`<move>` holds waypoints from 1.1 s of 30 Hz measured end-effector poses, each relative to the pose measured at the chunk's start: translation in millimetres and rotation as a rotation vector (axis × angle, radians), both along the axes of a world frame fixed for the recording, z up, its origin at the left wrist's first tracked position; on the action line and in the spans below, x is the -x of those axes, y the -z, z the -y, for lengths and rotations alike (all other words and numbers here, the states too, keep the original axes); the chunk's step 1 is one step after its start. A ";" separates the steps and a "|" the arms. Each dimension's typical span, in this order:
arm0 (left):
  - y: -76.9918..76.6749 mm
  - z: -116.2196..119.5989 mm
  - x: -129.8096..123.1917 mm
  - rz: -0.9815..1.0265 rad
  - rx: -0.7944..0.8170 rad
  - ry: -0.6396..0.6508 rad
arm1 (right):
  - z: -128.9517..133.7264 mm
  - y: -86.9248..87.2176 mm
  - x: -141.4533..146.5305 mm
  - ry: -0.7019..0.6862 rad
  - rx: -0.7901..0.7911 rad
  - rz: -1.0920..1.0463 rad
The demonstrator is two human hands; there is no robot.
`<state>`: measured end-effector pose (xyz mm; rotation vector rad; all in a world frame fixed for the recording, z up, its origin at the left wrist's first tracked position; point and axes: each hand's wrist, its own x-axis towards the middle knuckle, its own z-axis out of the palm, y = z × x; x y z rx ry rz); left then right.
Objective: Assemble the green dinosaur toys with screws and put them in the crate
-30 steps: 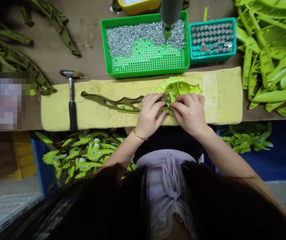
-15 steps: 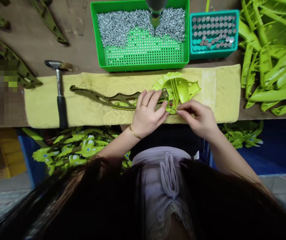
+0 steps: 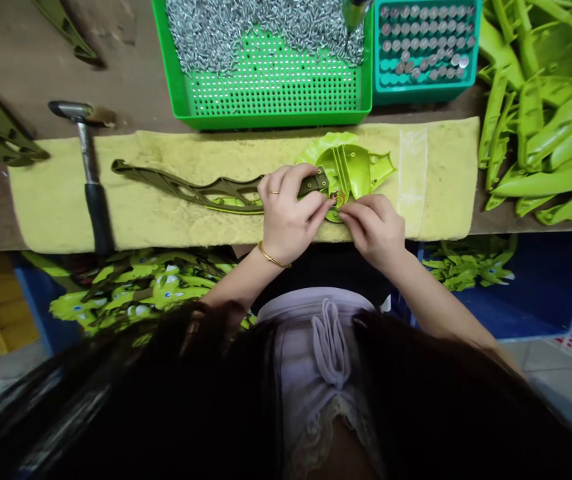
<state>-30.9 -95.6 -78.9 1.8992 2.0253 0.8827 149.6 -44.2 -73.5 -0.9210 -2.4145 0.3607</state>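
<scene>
Left hand point(image 3: 289, 220): grasping olive ribbed arm point(image 3: 206, 190) near its end
Right hand point(image 3: 373, 230): pinching lime-green plastic moulding point(image 3: 361, 167)
Support: both parts on yellow towel point(image 3: 441, 180), on desk point(image 3: 26, 80)

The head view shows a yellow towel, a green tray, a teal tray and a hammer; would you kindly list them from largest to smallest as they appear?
Largest: the yellow towel.
Next: the green tray, cut off by the top edge.
Smallest: the teal tray and the hammer look alike, and the tray is also cut off, so I can't rank them.
</scene>
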 end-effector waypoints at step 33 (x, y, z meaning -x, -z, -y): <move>2.2 -1.8 -9.4 0.052 -0.004 -0.062 | -8.3 -12.7 1.0 -0.121 0.000 0.130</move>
